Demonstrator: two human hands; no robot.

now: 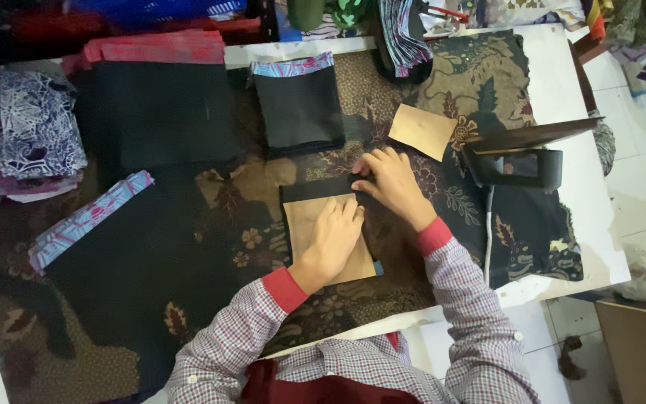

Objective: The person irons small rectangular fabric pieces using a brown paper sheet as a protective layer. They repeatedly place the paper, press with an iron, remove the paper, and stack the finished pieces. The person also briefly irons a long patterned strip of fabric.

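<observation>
Checked sleeves with red cuffs reached from the near edge of the desk point(562, 67), where a person pressed a tan card template point(315, 224) flat onto a small black fabric piece point(315, 188). Left hand point(336, 238) lay open, palm down, fingers spread on the template. Right hand point(392, 179), just beyond it on the right, had its fingers curled over the far edge of the black piece, pinching the cloth where it met the template. Both lay at the middle of the desk on a dark brown floral batik cloth point(353, 307) that covered most of the surface. A second tan card point(422, 132) rested a little farther and to the right, apart from the hands. Near it on the right stood a black iron point(521, 158). A stack of black fabric pieces point(298, 108) with a blue-pink patterned edge sat at the far side, and folded batik cloths point(35, 123) were piled at the far left.
</observation>
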